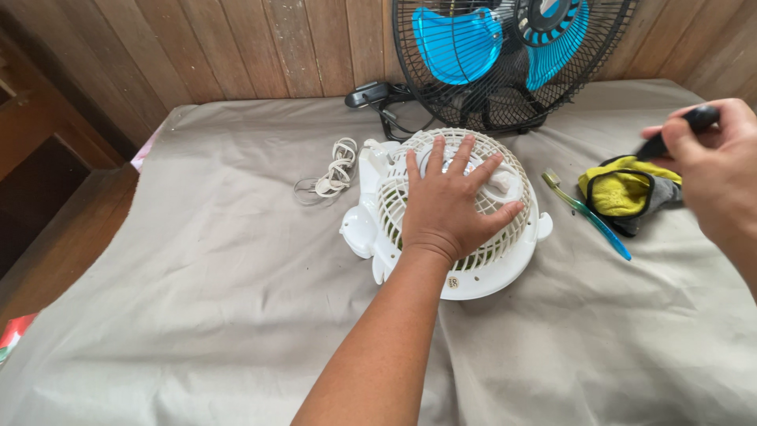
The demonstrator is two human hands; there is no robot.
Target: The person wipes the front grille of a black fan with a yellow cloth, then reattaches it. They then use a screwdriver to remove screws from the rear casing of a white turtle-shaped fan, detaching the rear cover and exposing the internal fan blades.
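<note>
Flat on the middle of the grey cloth (197, 315) lay a small white fan (453, 229), grille side up, and the left hand (453, 207) was pressed down on that grille with its fingers spread wide and open, holding nothing. Up at the right edge, the right hand (714, 170) hovered above the cloth with its fingers closed around a black handled tool (678, 130), only part of which showed beyond the grip. Between the white fan and that hand, a toothbrush (587, 213) with a blue-green handle lay at a slant, and just right of it sat a yellow rag with black edging (623, 191). Left of the white fan, its coiled white cord (337, 170) rested on the cloth. At the far side, against the wooden plank wall (236, 47), stood a larger black fan with blue blades (505, 55), its black plug and cable (371, 96) trailing to the left of its base.
</note>
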